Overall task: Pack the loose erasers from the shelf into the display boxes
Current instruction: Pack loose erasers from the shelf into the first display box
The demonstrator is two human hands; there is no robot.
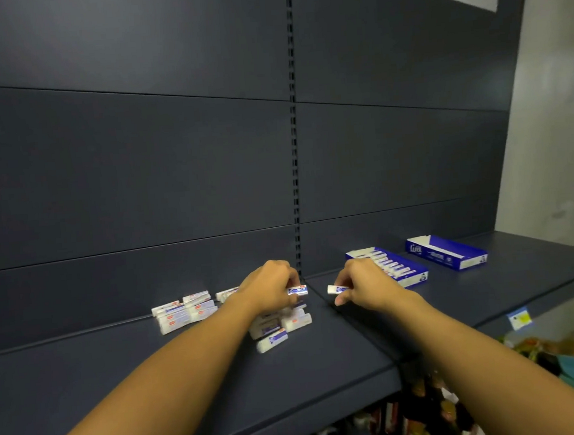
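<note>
**Ana:** Erasers, small white blocks in blue-and-white paper sleeves, lie loose in a pile (280, 324) at lower centre of the frame, on the dark grey metal shelf (154, 382). Nearest of them is a single one (272, 342) at the front edge of the pile.

**Ben:** And the hands?

**Ana:** Both bare forearms reach in from the bottom corners. The left hand (270, 289) sits over the pile, fingers curled, pinching one sleeved eraser (298, 290) whose end pokes out to the right. The right hand (363, 285) is just right of it, across the shelf seam, fingers curled round another eraser (334, 289), its white end sticking out to the left. The two hands are near each other but apart.

**Ben:** More erasers to the left?

**Ana:** Yes, a second heap (183, 311) left of centre, a little farther back, beside the left wrist.

**Ben:** Where are the boxes?

**Ana:** Right of centre, farther back. The nearer blue cardboard display box (417, 275) stands just behind the right hand, with a row of erasers packed in it. The farther blue display box (453, 255) lies beyond it to the right, apart from it; what it contains I cannot tell.

**Ben:** Anything behind?

**Ana:** A dark grey panelled back wall (137, 160) with a slotted upright (294, 148) down the middle. At lower right, a blue price tag (519, 318) on the shelf edge and blurred goods below.
</note>
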